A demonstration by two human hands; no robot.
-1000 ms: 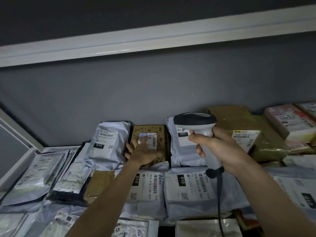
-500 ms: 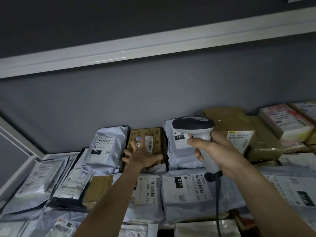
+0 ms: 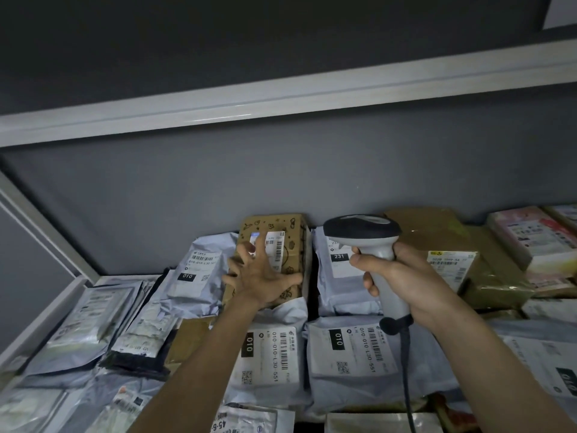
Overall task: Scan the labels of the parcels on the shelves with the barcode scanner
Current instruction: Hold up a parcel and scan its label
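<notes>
While the left hand (image 3: 260,276) steadies the printed cardboard box (image 3: 271,260) at the back of the shelf, the step in hand looks like scanning that parcel's label (image 3: 274,250): a pale blue patch of light sits on the label's upper left corner, just above the fingertips. The head view shows the fingers spread and fairly straight, palm pressed flat on the box front, forearm reaching up from below. To its right, the right hand (image 3: 402,279) has its fingers curled round the handle of the barcode scanner (image 3: 368,245), held upright with the head aimed toward the back row and the cable hanging below the wrist. Next, I judge, the scanner should swing to a neighbouring label, perhaps the grey mailer marked 231 (image 3: 340,270), which stands just beside the box.
</notes>
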